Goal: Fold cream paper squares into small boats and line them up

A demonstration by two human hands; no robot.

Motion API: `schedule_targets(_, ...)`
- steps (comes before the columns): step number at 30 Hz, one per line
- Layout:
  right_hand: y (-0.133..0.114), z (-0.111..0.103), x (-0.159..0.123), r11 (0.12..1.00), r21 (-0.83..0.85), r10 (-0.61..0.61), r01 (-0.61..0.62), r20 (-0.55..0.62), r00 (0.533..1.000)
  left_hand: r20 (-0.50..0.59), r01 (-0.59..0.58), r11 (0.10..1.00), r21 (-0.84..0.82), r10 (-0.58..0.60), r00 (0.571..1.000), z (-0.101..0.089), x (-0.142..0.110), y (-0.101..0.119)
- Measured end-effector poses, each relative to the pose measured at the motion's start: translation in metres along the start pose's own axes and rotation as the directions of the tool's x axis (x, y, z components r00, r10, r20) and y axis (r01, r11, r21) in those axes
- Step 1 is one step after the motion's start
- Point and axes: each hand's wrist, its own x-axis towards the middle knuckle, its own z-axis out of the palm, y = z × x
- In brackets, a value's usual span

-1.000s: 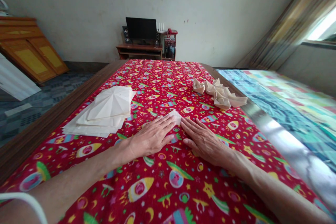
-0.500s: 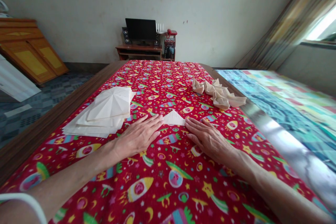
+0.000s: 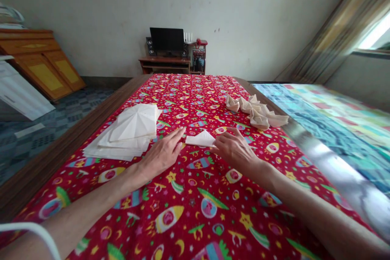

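A small folded piece of white paper (image 3: 200, 139), pointed at the top and with a straight lower edge, lies on the red patterned cloth in front of me. My right hand (image 3: 234, 146) has its fingers curled, with thumb and fingertips closed on the paper's right end. Just off the left end, my left hand (image 3: 166, 148) rests with fingers stretched out and holds nothing. Left of it lies a stack of creased white paper sheets (image 3: 134, 124). Beyond my right hand sit several folded paper boat-like shapes (image 3: 258, 115), grouped together.
The red cloth (image 3: 189, 199) covers most of a long table with a brown wooden edge (image 3: 100, 113). To the right is a surface with a blue patchwork cover (image 3: 323, 122). A desk with a monitor (image 3: 167, 40) stands at the far wall, a wooden cabinet (image 3: 45, 65) at left.
My hands first lay flat over the paper, then slid apart to its ends. Now the right fingers have closed on its right end, and the left hand has come off it. The view tilted slightly.
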Motion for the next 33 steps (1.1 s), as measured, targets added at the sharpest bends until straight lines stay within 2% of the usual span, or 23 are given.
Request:
schedule_targets(3,0.0,0.0,0.016,1.0,0.004,-0.018,0.018,0.04,0.999,-0.028,-0.03,0.999,-0.044,0.029,0.999,0.007,0.006,0.0)
schedule_targets(6,0.0,0.004,0.022,0.997,0.074,0.015,-0.02,0.072,0.997,-0.015,-0.077,0.995,-0.068,0.076,0.997,0.01,0.008,0.005)
schedule_targets(9,0.001,0.008,0.02,0.997,0.08,0.02,-0.022,0.031,0.999,0.006,-0.101,0.992,-0.077,0.102,0.995,0.01,0.008,0.01)
schedule_targets(15,-0.002,0.011,0.016,0.987,-0.09,-0.143,0.136,-0.078,0.987,-0.005,-0.1,0.99,-0.104,0.1,0.995,0.011,0.008,0.01)
schedule_targets(19,-0.015,0.008,0.02,0.981,-0.167,-0.118,0.103,-0.086,0.989,0.006,-0.081,0.987,-0.136,0.082,0.997,0.01,0.011,0.015)
schedule_targets(23,-0.026,0.006,0.025,0.98,-0.182,-0.087,0.08,-0.027,0.996,0.01,-0.081,0.98,-0.184,0.084,0.996,0.011,0.015,0.019)
schedule_targets(26,-0.025,0.005,0.027,0.979,-0.202,-0.039,0.031,-0.039,0.998,-0.047,-0.034,0.977,-0.209,0.025,0.999,0.012,0.018,0.017)
schedule_targets(29,-0.017,0.006,0.027,0.979,-0.193,0.034,-0.063,-0.152,0.988,-0.111,0.108,0.948,-0.301,-0.148,0.983,0.012,0.02,0.017)
schedule_targets(31,-0.012,0.005,0.027,0.98,-0.162,0.079,-0.118,-0.229,0.97,-0.077,0.201,0.887,-0.416,-0.254,0.964,0.009,0.022,0.022)
schedule_targets(33,-0.012,0.004,0.026,0.977,-0.136,0.121,-0.162,-0.271,0.955,-0.015,0.228,0.845,-0.483,-0.269,0.963,0.006,0.025,0.033)
